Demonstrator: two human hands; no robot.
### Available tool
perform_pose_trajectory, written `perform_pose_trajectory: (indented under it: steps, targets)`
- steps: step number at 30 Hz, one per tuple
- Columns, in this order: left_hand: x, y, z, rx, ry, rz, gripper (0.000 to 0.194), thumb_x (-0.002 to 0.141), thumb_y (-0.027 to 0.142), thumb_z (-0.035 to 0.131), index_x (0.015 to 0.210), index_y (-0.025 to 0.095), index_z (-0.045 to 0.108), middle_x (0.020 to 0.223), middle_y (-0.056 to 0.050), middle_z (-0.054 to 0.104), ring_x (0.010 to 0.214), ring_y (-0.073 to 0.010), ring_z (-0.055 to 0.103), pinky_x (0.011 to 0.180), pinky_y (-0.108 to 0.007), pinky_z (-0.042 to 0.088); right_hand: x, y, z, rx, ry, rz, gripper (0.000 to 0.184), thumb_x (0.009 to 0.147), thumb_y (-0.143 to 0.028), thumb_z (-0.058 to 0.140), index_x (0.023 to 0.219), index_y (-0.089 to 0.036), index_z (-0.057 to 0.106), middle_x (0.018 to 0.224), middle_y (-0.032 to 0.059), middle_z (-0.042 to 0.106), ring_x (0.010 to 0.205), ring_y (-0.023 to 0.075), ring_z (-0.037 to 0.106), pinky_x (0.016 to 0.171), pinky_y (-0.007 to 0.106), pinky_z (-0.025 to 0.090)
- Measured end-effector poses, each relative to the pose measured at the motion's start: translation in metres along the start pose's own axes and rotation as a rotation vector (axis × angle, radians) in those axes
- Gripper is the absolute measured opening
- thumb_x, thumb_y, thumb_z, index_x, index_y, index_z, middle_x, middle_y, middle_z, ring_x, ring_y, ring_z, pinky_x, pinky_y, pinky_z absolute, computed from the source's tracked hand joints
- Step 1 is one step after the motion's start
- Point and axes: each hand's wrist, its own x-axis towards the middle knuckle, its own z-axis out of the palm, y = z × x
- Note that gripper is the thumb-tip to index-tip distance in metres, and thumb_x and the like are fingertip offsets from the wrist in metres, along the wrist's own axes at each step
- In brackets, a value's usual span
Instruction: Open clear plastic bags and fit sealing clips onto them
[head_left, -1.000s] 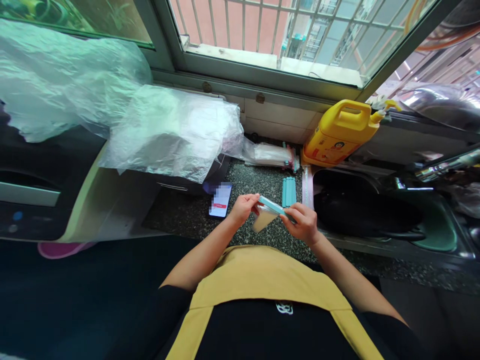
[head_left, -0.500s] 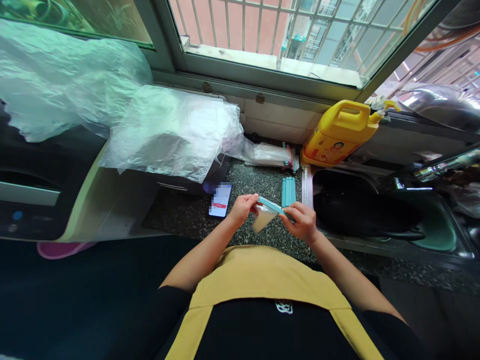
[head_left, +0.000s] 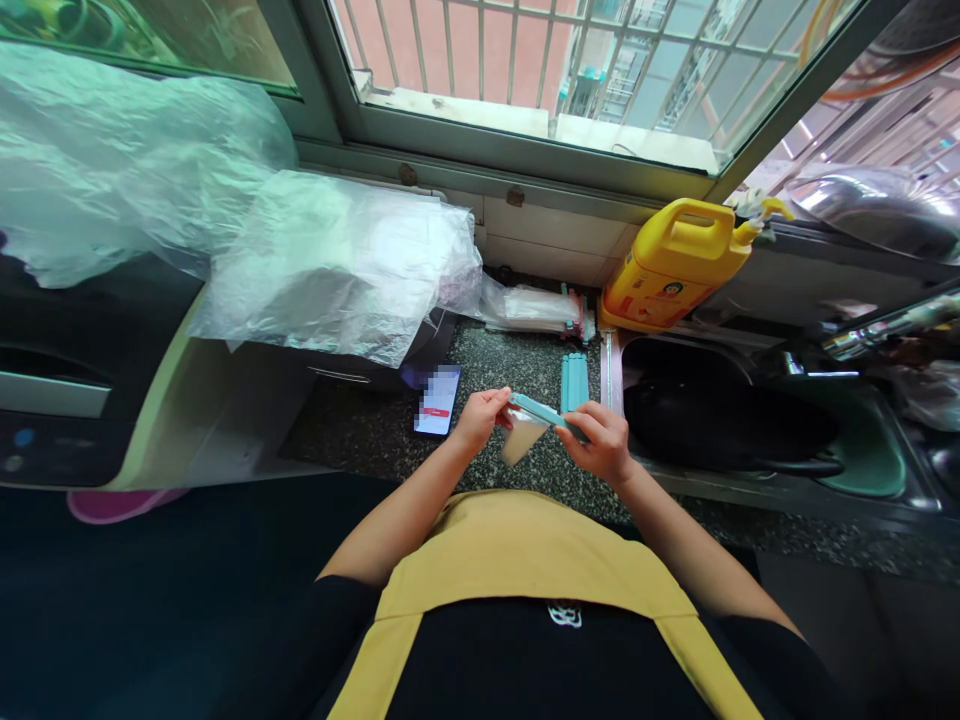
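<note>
A teal bag-sealing clip (head_left: 536, 409) is held between my two hands, above the dark speckled counter. My left hand (head_left: 482, 417) pinches its left end. My right hand (head_left: 600, 441) is closed round the other end, with the thumb and fingers pressed on it. From the clip hangs a small translucent plastic bag (head_left: 520, 443) with something pale inside; what that is I cannot make out. Just beyond my right hand lies a row of several more teal clips (head_left: 575, 380) on the counter.
A phone (head_left: 437, 400) lies left of my hands. Behind are plastic packets (head_left: 534, 308) with pink and teal pieces, and a yellow jug (head_left: 667, 268). On the right, a black wok (head_left: 720, 425) sits in the sink (head_left: 874, 445). Plastic sheeting (head_left: 337, 265) drapes over things at left.
Both hands keep almost the same grip on the clip, with the bag hanging below. The whole view has shifted very slightly.
</note>
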Motion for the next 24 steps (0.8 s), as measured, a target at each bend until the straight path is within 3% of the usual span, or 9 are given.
perform_pose_trajectory:
  steps: [9, 19, 24]
  targets:
    - [0.003, -0.001, -0.002, -0.011, 0.048, -0.009, 0.04, 0.065, 0.05, 0.069, 0.055, 0.014, 0.058, 0.049, -0.001, 0.059, 0.041, -0.0093, 0.048, 0.042, -0.023, 0.037, 0.007, 0.0, 0.002, 0.015, 0.053, -0.01, 0.003, 0.08, -0.021, 0.062, 0.083, -0.019, 0.062, 0.065, 0.0018, 0.059, 0.056, 0.0111, 0.054, 0.05, 0.022, 0.043]
    - [0.005, -0.004, -0.007, -0.042, 0.077, -0.001, 0.043, 0.056, 0.055, 0.073, 0.056, 0.014, 0.059, 0.051, -0.001, 0.061, 0.042, -0.0089, 0.047, 0.041, -0.022, 0.035, 0.01, 0.0, 0.002, 0.028, 0.12, -0.02, 0.008, 0.081, -0.023, 0.062, 0.088, -0.019, 0.064, 0.068, 0.0023, 0.06, 0.058, 0.0117, 0.057, 0.05, 0.022, 0.046]
    - [0.005, -0.004, -0.007, -0.05, 0.075, -0.005, 0.041, 0.059, 0.052, 0.073, 0.057, 0.014, 0.059, 0.051, 0.0, 0.059, 0.042, -0.0088, 0.047, 0.041, -0.022, 0.036, 0.011, 0.0, 0.001, 0.033, 0.174, -0.044, 0.009, 0.082, -0.024, 0.061, 0.09, -0.019, 0.063, 0.068, 0.0028, 0.061, 0.058, 0.012, 0.058, 0.05, 0.022, 0.047]
